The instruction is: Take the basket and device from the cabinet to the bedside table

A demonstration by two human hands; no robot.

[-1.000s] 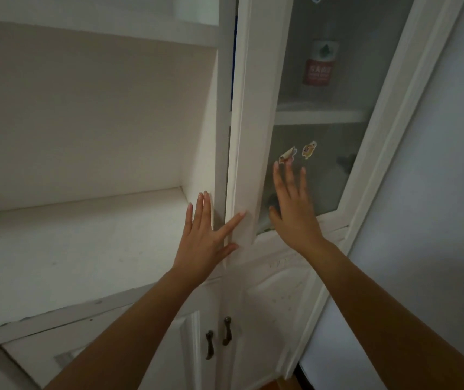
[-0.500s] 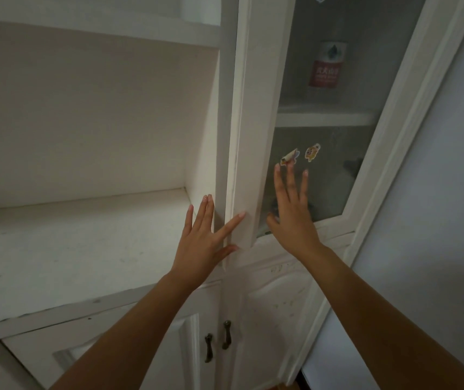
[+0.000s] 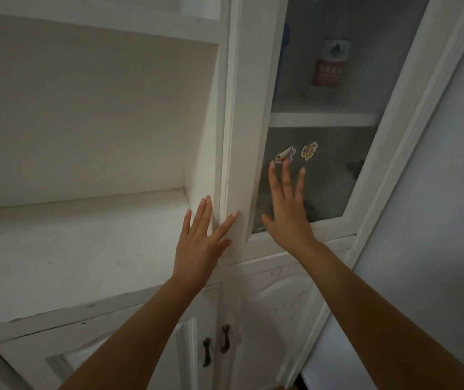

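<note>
From my head camera, my left hand (image 3: 201,243) is spread flat with fingers apart, forefinger on the white wooden frame of the glass cabinet door (image 3: 249,136). My right hand (image 3: 288,212), also splayed, presses the frosted pane beside it. I cannot see basket or device.

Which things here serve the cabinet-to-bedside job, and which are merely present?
Job:
glass cabinet door
left hand at the door's edge
right hand against the glass

Merely present:
stickers
red-labelled container
lower door handles
open shelf

Basket, device: not visible.
</note>
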